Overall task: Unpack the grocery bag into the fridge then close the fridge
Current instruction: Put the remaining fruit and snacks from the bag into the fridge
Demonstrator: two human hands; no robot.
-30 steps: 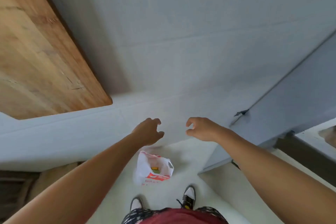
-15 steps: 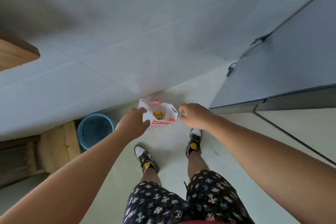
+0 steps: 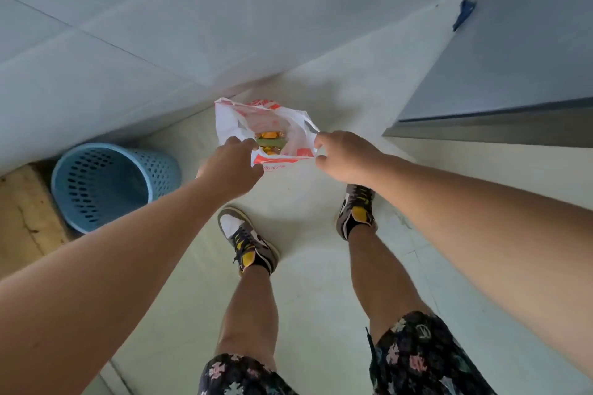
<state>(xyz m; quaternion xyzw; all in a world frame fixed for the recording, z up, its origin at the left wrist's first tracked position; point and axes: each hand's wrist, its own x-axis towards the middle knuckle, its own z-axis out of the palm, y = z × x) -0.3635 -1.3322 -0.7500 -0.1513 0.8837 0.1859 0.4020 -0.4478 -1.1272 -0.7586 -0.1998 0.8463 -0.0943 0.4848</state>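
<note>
Between the two hands, down on the pale floor point(image 3: 305, 202), the grocery bag point(image 3: 282, 117) is sitting with its mouth facing up. The person is bending over it, one shoe to either side. The left hand point(image 3: 231, 167) is closing over the rim's near left edge. Its fingertips are hiding behind the knuckles, but the hold is reading as a clench on the plastic. The right hand point(image 3: 343, 154) is pinching the opposite edge between thumb and curled fingers. The strip of rim running from one grasp to the other is pulling taut, so the hands are probably drawing apart to widen the opening and reach the contents. Just beyond the left thumb, inside the mouth, yellow and green packets point(image 3: 269, 141) are showing, which suggests unpacking is only starting. Past the right hand, up and to its outer side, a grey slab that is likely the fridge point(image 3: 513, 67) is standing well apart from the bag. No open door is showing. Outside the left forearm, a blue basket point(image 3: 106, 183) is resting against the wall.
</note>
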